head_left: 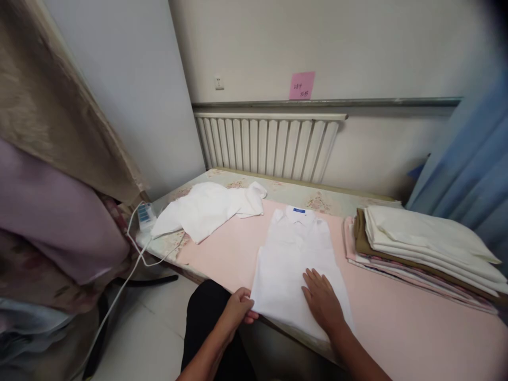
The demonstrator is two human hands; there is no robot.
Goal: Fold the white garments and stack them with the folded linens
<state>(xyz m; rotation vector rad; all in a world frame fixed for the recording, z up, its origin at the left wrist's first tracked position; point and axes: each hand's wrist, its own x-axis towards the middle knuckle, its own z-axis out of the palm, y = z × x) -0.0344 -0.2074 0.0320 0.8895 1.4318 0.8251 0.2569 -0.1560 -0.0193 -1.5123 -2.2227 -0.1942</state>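
Note:
A white collared shirt (293,254) lies folded lengthwise on a pink cloth (222,248), collar away from me. My left hand (238,307) pinches the shirt's near left hem corner at the table's front edge. My right hand (321,299) rests flat on the lower part of the shirt, fingers stretched out and together.
A crumpled white garment (206,209) lies at the far left of the table beside a power strip (145,216) with a white cable. A stack of folded cloths (420,243) sits at the right. A radiator (265,145) lines the wall behind. Curtains hang left.

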